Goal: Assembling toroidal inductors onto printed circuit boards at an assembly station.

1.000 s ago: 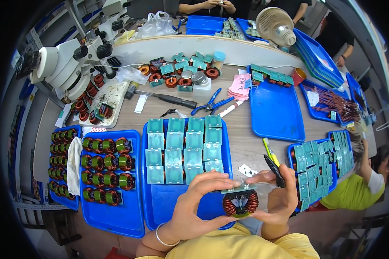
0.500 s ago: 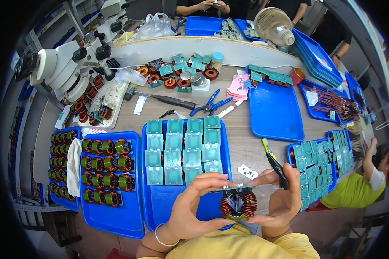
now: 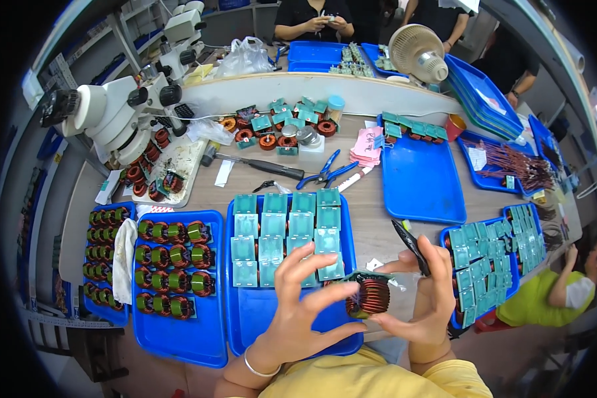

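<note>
A toroidal coil with copper windings and a green circuit board on top is held up above the near edge of the table. My right hand grips it between thumb and fingers. A slim black tool is also tucked between that hand's fingers, pointing up and to the left. My left hand has its fingers spread beside the coil. Its index finger reaches the coil's left edge, and the thumb is just below. Behind the left hand, a blue tray holds rows of coils with their green boards facing up.
On the left, another blue tray holds coils beside a white cloth. A microscope, a hammer and blue-handled pliers lie farther back. At right are a bare blue tray and board-filled trays. Several people are nearby.
The coil has turned so its windings' side faces me. My left fingers have loosened and spread from it, while the right hand keeps hold. The view has shifted slightly.
</note>
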Available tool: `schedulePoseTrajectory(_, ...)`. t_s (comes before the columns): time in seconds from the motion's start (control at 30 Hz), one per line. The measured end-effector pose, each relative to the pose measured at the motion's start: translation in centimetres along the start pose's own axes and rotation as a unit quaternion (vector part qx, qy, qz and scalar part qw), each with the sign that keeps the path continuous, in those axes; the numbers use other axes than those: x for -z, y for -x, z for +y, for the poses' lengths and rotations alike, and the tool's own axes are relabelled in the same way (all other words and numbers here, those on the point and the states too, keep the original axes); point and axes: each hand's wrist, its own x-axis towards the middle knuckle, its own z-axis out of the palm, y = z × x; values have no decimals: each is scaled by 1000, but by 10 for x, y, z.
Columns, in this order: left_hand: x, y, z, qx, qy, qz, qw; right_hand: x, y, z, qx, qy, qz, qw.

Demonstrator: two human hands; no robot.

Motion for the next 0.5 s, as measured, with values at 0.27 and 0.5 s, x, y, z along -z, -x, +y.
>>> schedulePoseTrajectory(0.27,-7,32,2,-123,-279,24,952,-8,6,-20,107,79,-26,991)
schedulePoseTrajectory(0.5,4,47,18,-181,-299,108,930,-11,22,-31,143,50,-30,988)
